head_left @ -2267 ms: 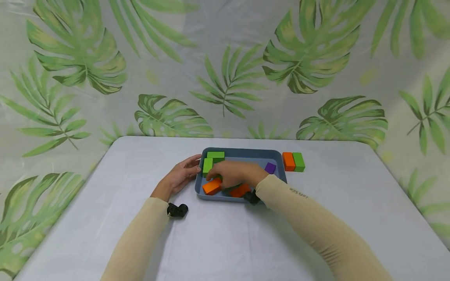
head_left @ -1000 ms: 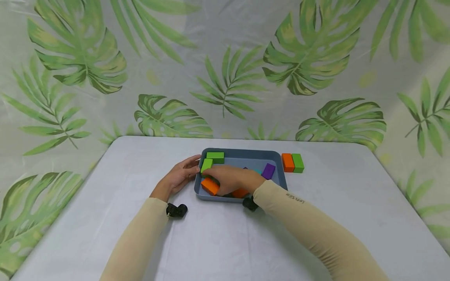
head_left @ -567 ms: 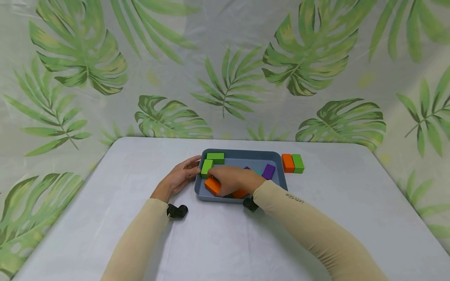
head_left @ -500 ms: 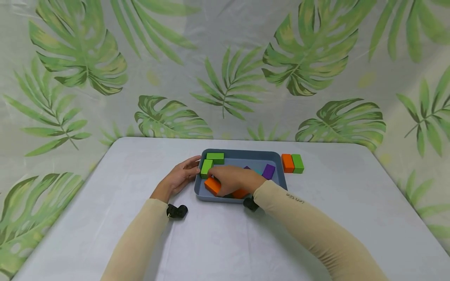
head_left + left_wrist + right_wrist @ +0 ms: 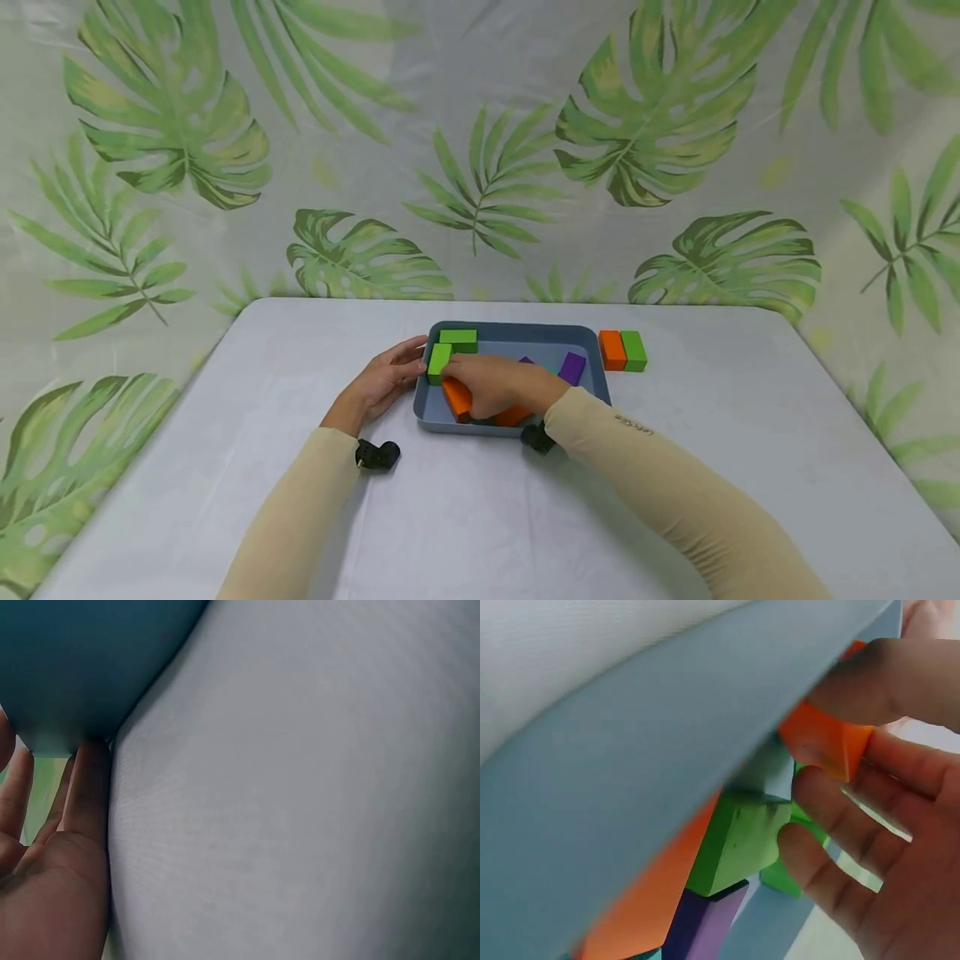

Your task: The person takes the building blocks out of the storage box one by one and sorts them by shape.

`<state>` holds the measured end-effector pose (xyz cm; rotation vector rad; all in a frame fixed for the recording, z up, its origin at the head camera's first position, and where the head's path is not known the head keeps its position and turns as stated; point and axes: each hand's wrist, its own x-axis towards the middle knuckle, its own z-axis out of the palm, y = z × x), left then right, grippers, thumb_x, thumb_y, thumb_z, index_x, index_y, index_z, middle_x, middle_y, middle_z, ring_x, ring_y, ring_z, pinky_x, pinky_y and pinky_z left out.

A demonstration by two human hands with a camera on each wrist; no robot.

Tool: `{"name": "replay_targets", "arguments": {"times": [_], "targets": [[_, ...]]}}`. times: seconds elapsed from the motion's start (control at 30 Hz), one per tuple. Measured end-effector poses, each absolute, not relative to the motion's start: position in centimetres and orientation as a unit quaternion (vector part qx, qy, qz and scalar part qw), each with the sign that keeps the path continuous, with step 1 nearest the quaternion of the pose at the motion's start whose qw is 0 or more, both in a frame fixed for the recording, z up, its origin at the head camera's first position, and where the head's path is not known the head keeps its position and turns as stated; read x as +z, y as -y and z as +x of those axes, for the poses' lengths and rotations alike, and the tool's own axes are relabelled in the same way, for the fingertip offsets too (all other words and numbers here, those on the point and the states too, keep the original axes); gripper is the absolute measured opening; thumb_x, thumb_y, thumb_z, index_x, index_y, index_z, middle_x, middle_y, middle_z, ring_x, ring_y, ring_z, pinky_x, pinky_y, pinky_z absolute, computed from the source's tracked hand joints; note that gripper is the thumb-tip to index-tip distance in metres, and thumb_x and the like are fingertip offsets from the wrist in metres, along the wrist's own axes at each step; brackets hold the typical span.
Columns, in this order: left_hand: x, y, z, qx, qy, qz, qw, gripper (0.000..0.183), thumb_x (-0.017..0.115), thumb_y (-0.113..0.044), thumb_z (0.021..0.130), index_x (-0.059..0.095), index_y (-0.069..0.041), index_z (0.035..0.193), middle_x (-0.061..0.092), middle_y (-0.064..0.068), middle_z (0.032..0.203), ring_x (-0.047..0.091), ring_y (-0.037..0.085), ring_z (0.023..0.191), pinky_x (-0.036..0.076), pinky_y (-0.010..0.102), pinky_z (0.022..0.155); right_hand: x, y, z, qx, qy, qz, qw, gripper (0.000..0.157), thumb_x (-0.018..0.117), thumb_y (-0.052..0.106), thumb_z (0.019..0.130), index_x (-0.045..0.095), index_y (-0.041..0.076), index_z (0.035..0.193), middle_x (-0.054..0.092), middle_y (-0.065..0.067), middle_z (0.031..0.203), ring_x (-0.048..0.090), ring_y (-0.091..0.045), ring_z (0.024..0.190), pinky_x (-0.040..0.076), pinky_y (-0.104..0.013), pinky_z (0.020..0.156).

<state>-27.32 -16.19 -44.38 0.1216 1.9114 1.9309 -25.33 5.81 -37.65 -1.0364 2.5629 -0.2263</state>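
Observation:
In the head view, my right hand [image 5: 491,385] reaches into a grey-blue tray [image 5: 525,330] and holds an orange block [image 5: 456,400] near its front left corner. The right wrist view shows the thumb and fingers pinching that orange block [image 5: 821,742], the other fingers spread beside a green block [image 5: 739,844]. My left hand [image 5: 382,382] rests with extended fingers against the tray's left side; in the left wrist view its fingertips meet the tray wall [image 5: 82,682]. Two green blocks [image 5: 458,340] lie at the tray's left, one along the back, one along the side.
Inside the tray, a purple block [image 5: 572,367] lies at the right and another orange block [image 5: 513,415] at the front, partly under my right hand. Outside, right of the tray, an orange block [image 5: 612,350] and a green block [image 5: 633,350] stand side by side on the white tabletop [image 5: 465,517].
The orange block in my right hand has turned from slanting across the tray to pointing more front to back, and shifted slightly right. My left hand stays at the tray's side.

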Motion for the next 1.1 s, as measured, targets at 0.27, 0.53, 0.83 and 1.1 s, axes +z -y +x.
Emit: {"name": "replay_targets", "arguments": {"times": [0.27, 0.53, 0.83, 1.1], "targets": [[-44.6, 16.2, -27.3, 0.695, -0.688, 0.036, 0.204, 0.064, 0.054, -0.008, 0.100, 0.028, -0.016, 0.158, 0.020, 0.015, 0.166, 0.028, 0.032, 0.151, 0.022, 0.047, 0.125, -35.5, -9.0, -26.2, -0.159, -0.904, -0.366, 0.153, 0.064, 0.067, 0.011, 0.082, 0.050, 0.004, 0.144, 0.055, -0.010, 0.134, 0.053, -0.026, 0.113, 0.048, -0.040, 0.101], [-44.9, 16.0, -27.4, 0.693, -0.689, 0.047, 0.208, 0.063, 0.053, -0.009, 0.101, 0.027, -0.017, 0.158, 0.021, 0.014, 0.166, 0.028, 0.031, 0.152, 0.023, 0.047, 0.125, -34.5, -14.4, -26.4, -0.197, -0.915, -0.338, 0.096, 0.060, 0.067, 0.008, 0.080, 0.053, 0.001, 0.138, 0.056, -0.012, 0.130, 0.056, -0.027, 0.107, 0.051, -0.042, 0.094], [-44.9, 15.8, -27.5, 0.687, -0.694, 0.048, 0.209, 0.064, 0.053, -0.008, 0.101, 0.028, -0.017, 0.158, 0.022, 0.014, 0.166, 0.026, 0.031, 0.152, 0.023, 0.048, 0.125, -33.4, -20.8, -26.3, -0.217, -0.932, -0.282, 0.066, 0.064, 0.070, 0.008, 0.082, 0.048, -0.002, 0.141, 0.057, -0.018, 0.134, 0.056, -0.033, 0.117, 0.050, -0.053, 0.100], [-44.3, 16.1, -27.3, 0.690, -0.693, 0.048, 0.203, 0.063, 0.053, -0.008, 0.101, 0.027, -0.016, 0.158, 0.022, 0.015, 0.166, 0.027, 0.032, 0.152, 0.023, 0.049, 0.125, -32.9, -26.9, -27.5, -0.208, -0.951, -0.222, 0.045, 0.065, 0.072, 0.005, 0.081, 0.047, -0.006, 0.140, 0.057, -0.024, 0.132, 0.055, -0.039, 0.119, 0.050, -0.060, 0.098]]}}
